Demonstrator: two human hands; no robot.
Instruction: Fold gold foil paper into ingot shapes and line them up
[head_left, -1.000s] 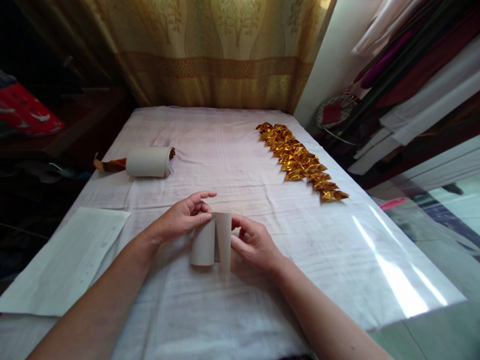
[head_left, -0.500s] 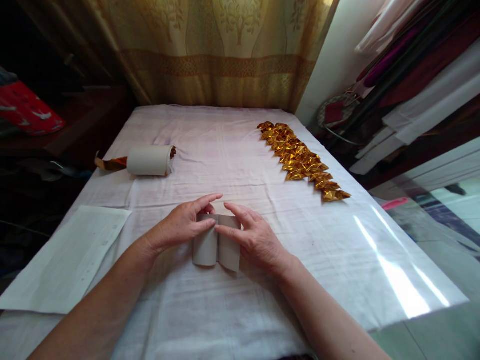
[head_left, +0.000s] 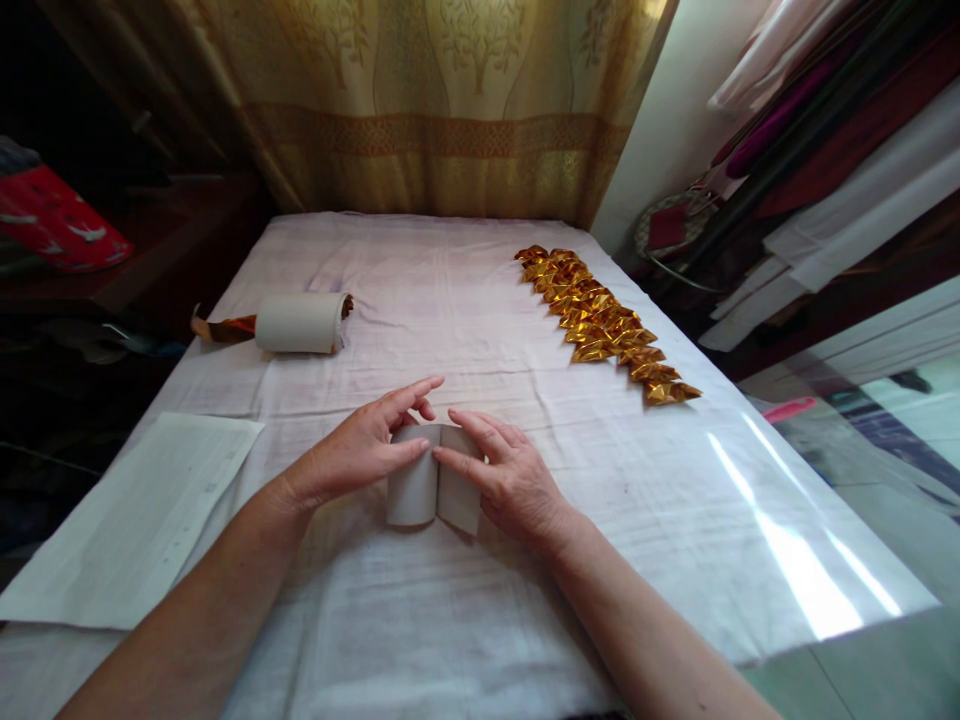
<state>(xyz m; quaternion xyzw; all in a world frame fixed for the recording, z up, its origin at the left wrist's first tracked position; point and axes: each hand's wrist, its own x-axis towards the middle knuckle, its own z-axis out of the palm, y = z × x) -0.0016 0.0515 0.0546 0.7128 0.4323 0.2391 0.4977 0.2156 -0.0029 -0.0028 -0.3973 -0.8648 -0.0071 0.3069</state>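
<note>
A gold curtain (head_left: 427, 130) with tree shapes hangs behind a pale cloth (head_left: 420, 270), and clothes (head_left: 862, 190) hang off to the right. Over the cloth is a grey card (head_left: 411, 495), rounded at left, with a flatter flap at right; whether its bottom touches the cloth, I cannot tell. The left hand (head_left: 367, 440) pinches the card's top, thumb in front, index finger stretched out. The right hand (head_left: 517, 480) grips the flap, thumb in front, fingers over the top. Left of the card lies a paper sheet (head_left: 142, 520), its marks too small to read, along the cloth's left edge. Beyond the card, leftward, lies a grey roll (head_left: 296, 323) with a gold strip (head_left: 232, 328) sticking out. Beyond the card, rightward, gold pieces (head_left: 600, 315) slant near the cloth's right edge, a wide stretch of cloth between.
</note>
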